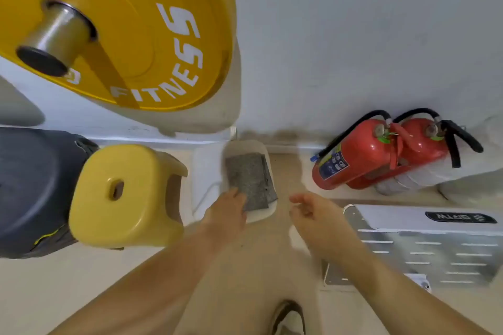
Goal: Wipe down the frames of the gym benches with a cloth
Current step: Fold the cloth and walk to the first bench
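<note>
Cloth (pixel 251 179) lies folded in a white tray (pixel 245 148), likely kept ready for wiping; left hand (pixel 228 211) touches its near edge, grip unclear through blur, while right hand (pixel 315 216) hovers beside, fingers (pixel 298 200) loosely spread, empty.

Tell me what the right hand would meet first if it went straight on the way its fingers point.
Likely the nearest rim of the white tray, where the grey cloth overhangs it. Depth is unclear, so the right hand might pass above.

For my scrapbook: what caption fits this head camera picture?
Left hand touches grey cloth in white tray beside yellow stool; right hand hovers open.
</note>
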Demonstrator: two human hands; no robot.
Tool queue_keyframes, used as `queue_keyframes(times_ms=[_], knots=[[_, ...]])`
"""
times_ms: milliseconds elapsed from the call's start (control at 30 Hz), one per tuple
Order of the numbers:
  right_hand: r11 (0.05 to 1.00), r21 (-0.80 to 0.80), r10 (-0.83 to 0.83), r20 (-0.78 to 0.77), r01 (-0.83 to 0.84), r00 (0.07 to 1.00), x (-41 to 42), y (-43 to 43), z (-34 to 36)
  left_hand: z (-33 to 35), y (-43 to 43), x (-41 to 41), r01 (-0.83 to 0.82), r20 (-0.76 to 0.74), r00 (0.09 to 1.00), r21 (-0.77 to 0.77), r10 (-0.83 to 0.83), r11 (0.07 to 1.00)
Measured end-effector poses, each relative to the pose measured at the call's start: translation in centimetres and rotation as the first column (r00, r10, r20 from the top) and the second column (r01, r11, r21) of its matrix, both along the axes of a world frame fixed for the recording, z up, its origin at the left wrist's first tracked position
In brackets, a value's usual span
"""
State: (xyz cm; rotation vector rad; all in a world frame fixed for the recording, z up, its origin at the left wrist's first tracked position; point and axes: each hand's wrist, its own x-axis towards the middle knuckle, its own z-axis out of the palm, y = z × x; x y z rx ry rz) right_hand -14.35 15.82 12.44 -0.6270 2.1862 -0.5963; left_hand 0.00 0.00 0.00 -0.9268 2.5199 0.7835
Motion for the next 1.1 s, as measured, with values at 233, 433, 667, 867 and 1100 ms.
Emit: queue_keyframes(times_ms=[233, 433, 667, 867, 1100], knots=[[0.996, -0.026, -0.080, 0.121, 0.084, 0.989, -1.5, 0.3, -5.2, -8.2, -1.0, -1.4, 0.239, 0.277, 0.939, -0.109, -0.202, 0.965], [0.986, -0.023, -0.158, 0.224, 0.168, 0.962, -1.5, 0.3, -1.6, -2.8, -1.2, -2.0, -0.126, -0.124, 0.984, 0.043, 0.131, 0.991], [0.881, -0.124, -0.388, 0.359, 0.456, 0.849, -0.3, 2.8, 14.0, 23.0, 5.0, -4.0, -0.293, -0.476, 0.688, 0.508, 0.547, 0.810], [0.782, -0.326, -0.472, 0.245, 0.531, 0.847, 3.0, 11.9, 33.5, 45.3, 12.3, -2.1, -0.071, -0.521, 0.701, 0.629, 0.487, 0.774], [0.706, -0.421, -0.584, 0.109, 0.570, 0.804, 15.9, 29.0, 50.9, 61.7, 28.1, 4.8, 0.298, -0.547, 0.821, 0.657, 0.166, 0.692]])
